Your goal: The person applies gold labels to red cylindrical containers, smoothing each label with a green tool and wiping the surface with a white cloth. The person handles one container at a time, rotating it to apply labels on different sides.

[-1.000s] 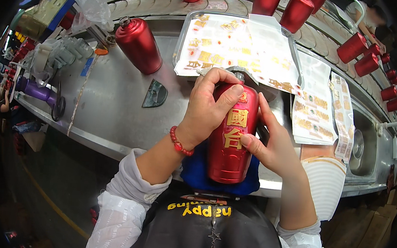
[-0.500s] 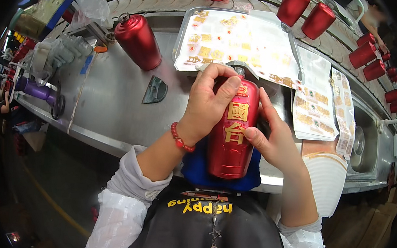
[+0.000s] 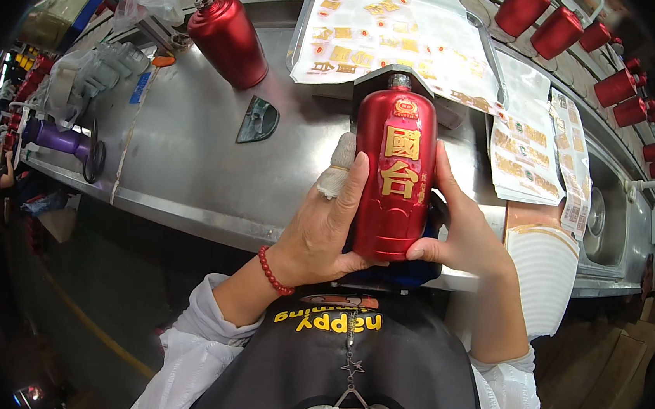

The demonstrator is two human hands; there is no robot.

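Observation:
A metallic red bottle (image 3: 391,218) with raised gold characters and a small emblem near its neck lies face up between both my hands. My left hand (image 3: 316,231) holds its left side near the base, a wrapped finger cover on one finger and red beads at the wrist. Along the other side, my right hand (image 3: 465,236) grips with fingers and thumb. The neck end rests at a dark holder (image 3: 361,83), and some blue cloth (image 3: 419,273) shows under the base. Beyond it, a metal tray (image 3: 302,27) carries sheets of gold and red decals (image 3: 357,40).
Another red bottle (image 3: 228,44) stands at the left on the steel table (image 3: 184,153), near a dark scraper-like piece (image 3: 258,120). More decal sheets (image 3: 530,156) lie at right, before a sink (image 3: 604,205). Several red bottles (image 3: 557,34) ride the conveyor behind. A purple tool (image 3: 64,142) sits far left.
My left hand has moved from the bottle's neck down to its lower left side, uncovering the emblem. My right hand has slid toward the base. The bottles on the conveyor have shifted right.

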